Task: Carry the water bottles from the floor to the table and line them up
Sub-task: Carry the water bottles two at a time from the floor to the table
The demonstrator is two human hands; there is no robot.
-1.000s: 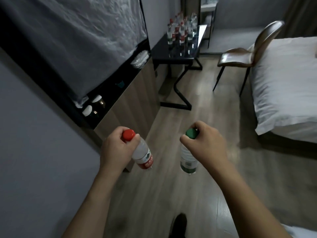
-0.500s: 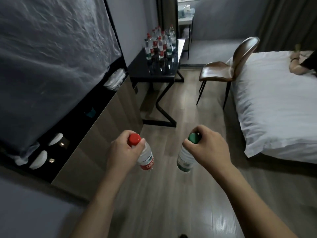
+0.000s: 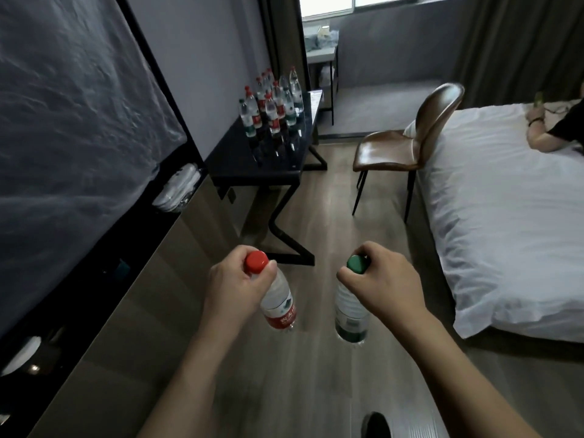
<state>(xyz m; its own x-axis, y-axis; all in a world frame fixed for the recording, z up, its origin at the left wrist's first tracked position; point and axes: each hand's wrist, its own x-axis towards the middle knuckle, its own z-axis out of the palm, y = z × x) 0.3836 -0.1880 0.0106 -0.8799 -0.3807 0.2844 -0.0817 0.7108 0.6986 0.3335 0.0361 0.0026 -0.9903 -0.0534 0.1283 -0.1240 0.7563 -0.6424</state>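
I have one bottle in each hand, both held by the neck and hanging above the wooden floor (image 3: 303, 197): my left hand (image 3: 232, 287) has its fingers clenched just under the red cap of the red-capped bottle (image 3: 278, 303), and my right hand (image 3: 384, 286) is closed the same way around the neck of the green-capped bottle (image 3: 350, 314). The black table (image 3: 252, 165) lies ahead and to my left, with a group of bottles (image 3: 273, 104) already standing at its far end near the wall; the near part of the top looks bare. A brown chair (image 3: 401, 143) stands beside the table's right flank, with the bed (image 3: 505, 210) further right, so I judge the clean line is straight up the gap between table and chair. A neck grip lets the bodies swing, so I would walk evenly and keep my wrists quiet. At the table I would set each base down flat next to the end of the standing group, one at a time, releasing only when it stands. The glossy top and close-packed bottles make a knock-over the likeliest slip, so I would come in from the near side.
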